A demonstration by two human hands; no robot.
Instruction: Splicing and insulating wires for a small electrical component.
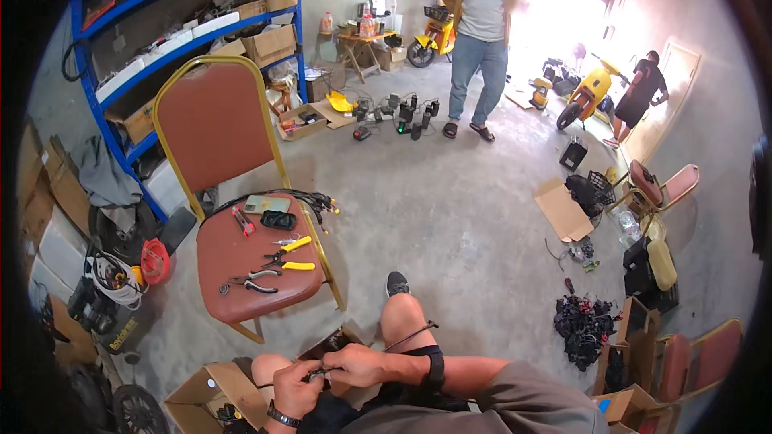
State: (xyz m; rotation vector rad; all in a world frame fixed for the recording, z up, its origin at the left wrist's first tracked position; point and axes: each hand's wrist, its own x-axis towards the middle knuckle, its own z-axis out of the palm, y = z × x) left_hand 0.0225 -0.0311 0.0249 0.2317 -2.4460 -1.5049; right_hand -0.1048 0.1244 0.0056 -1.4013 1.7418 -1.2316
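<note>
Low in the head view, my left hand (pixel 296 390) and my right hand (pixel 358 366) meet over my lap, fingers closed on a thin black cable (pixel 410 337). One end of the cable sticks out to the right over my knee; the part between my fingers is mostly hidden. In front of me stands a brown padded chair (pixel 229 261). On its seat lie yellow-handled pliers (pixel 289 255), grey-handled pliers (pixel 256 280), a red utility knife (pixel 243 222), a phone (pixel 267 205) and a small black case (pixel 277 220). A bundle of black cables (pixel 310 198) crosses the seat's far edge.
An open cardboard box (pixel 205 382) sits by my left leg. Blue shelving (pixel 193 20) stands at the left. A person (pixel 481 24) stands ahead near chargers on the floor (pixel 410 116); another person (pixel 639 96) is by a yellow scooter (pixel 593 90). A black cable heap (pixel 585 329) lies right.
</note>
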